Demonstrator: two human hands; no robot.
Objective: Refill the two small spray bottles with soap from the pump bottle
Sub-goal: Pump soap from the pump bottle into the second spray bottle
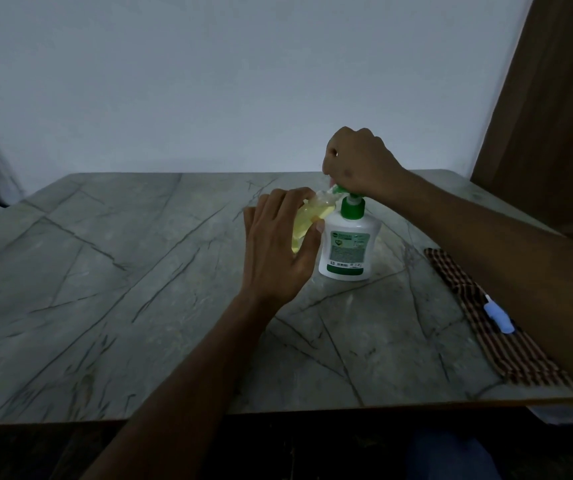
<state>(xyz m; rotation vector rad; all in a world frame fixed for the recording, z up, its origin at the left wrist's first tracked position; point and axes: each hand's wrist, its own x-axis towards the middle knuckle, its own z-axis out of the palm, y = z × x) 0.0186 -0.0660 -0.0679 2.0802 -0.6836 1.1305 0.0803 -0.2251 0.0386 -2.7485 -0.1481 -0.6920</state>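
Dim, bluish light; soft focus throughout, wide-angle bending at the edges, faint sheen on the grey veined marble tabletop (pixel 139 271)

Nothing legible here: the white plastic pump bottle with green collar (pixel 347 244) carries a printed label, its text too blurred to read.

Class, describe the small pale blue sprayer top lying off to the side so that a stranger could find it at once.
Start at the grey marble table and go to its right edge, where a dark checked cloth lies. On that cloth, beside the right forearm, is the sprayer top: pale blue, the only loose piece away from the bottles.
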